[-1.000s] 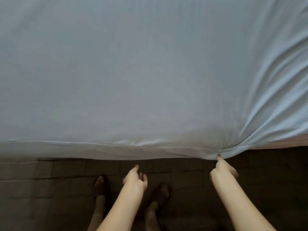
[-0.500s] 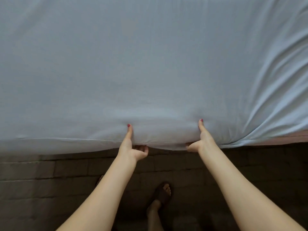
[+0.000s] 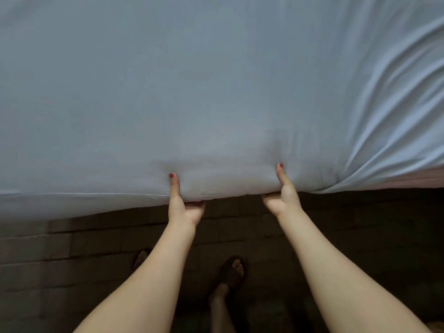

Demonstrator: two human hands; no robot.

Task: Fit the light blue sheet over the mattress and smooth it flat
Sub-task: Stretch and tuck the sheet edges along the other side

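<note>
The light blue sheet (image 3: 216, 80) covers the bed across the whole upper view, mostly flat, with deep folds bunched at the right (image 3: 394, 121). My left hand (image 3: 183, 207) grips the near edge of the bed, thumb on top of the sheet, fingers curled under. My right hand (image 3: 282, 197) holds the same edge a little to the right, thumb up on the sheet, fingers hidden beneath. A strip of pinkish mattress (image 3: 418, 180) shows bare at the right, below the folds.
Dark tiled floor (image 3: 72, 260) runs along the near side of the bed. My feet in dark sandals (image 3: 233, 272) stand on it between my arms.
Both hands rose from below the bed edge and took hold of it. My right hand moved left from the folded corner, and the edge between the hands has lifted slightly.
</note>
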